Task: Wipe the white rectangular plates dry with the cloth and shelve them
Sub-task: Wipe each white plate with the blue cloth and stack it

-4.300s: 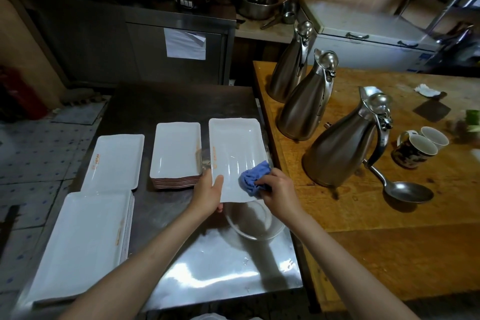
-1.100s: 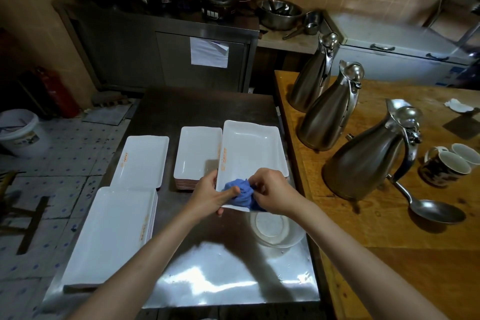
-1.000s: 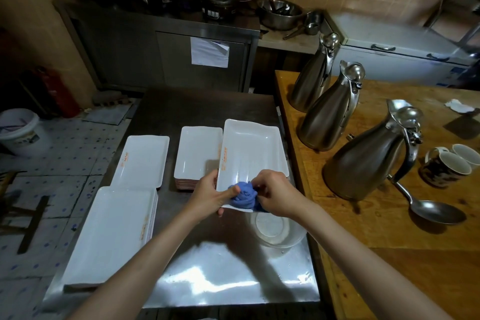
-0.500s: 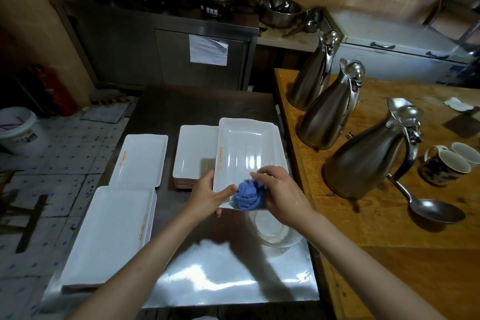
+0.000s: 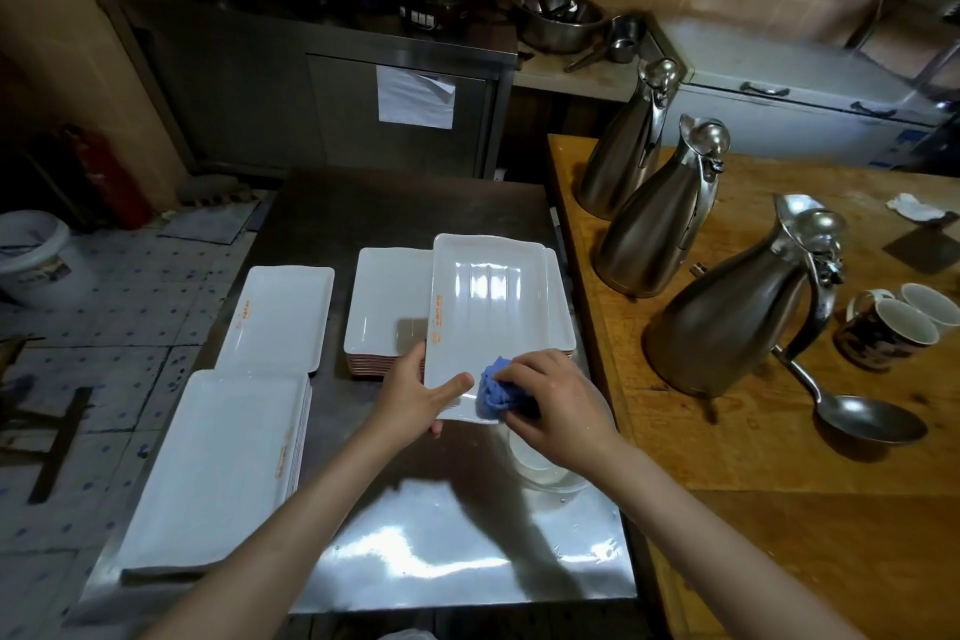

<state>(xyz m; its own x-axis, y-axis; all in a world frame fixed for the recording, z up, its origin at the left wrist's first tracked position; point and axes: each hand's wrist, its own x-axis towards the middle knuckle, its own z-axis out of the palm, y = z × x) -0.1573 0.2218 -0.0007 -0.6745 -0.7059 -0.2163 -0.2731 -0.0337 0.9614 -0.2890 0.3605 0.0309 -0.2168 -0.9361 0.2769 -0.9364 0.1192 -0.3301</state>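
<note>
Here, plate between hands; cloth under right.

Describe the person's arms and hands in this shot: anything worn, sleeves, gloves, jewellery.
Both forearms are bare from the bottom edge of the frame to the fingers; no sleeve comes into view. The left hand and the right hand wear no gloves. No watch, bracelet or ring shows on the parts visible. Both arms look slender and stretched by the wide-angle lens. Any clothing above the forearms lies outside the frame.
</note>
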